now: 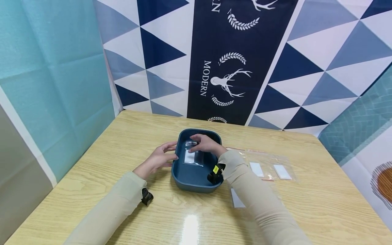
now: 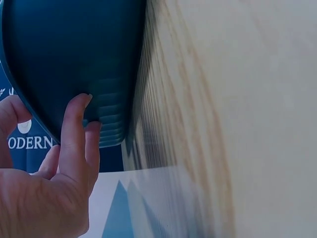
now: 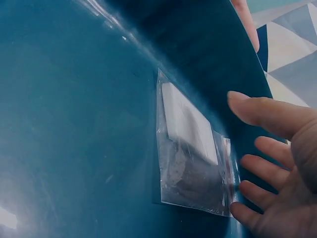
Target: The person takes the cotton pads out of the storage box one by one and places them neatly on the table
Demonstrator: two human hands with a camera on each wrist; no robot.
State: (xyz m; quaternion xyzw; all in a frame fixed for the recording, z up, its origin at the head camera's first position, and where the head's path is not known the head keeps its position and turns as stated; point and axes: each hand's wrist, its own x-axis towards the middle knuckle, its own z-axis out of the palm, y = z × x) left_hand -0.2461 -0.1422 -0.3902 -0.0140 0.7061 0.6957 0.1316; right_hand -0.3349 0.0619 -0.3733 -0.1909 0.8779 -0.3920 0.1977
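A dark blue-green plastic basin (image 1: 196,187) stands on the table. My left hand (image 1: 159,157) is at its left side, with extended fingers (image 2: 74,129) against the outer wall in the left wrist view. Inside, a clear zip bag (image 3: 193,183) containing a white card-like piece (image 3: 188,121) lies near the basin wall. My right hand (image 1: 206,144) is over the basin, its thumb and fingers spread beside the bag's sealed end. In the right wrist view, nothing shows between the right thumb (image 3: 262,113) and fingers.
More clear zip bags with white pieces (image 1: 281,172) (image 1: 256,169) lie on the wooden table (image 1: 159,217) right of the basin. Another white piece (image 1: 237,198) is partly hidden by the right sleeve (image 1: 257,194). Patterned cloth (image 1: 165,85) hangs behind the table.
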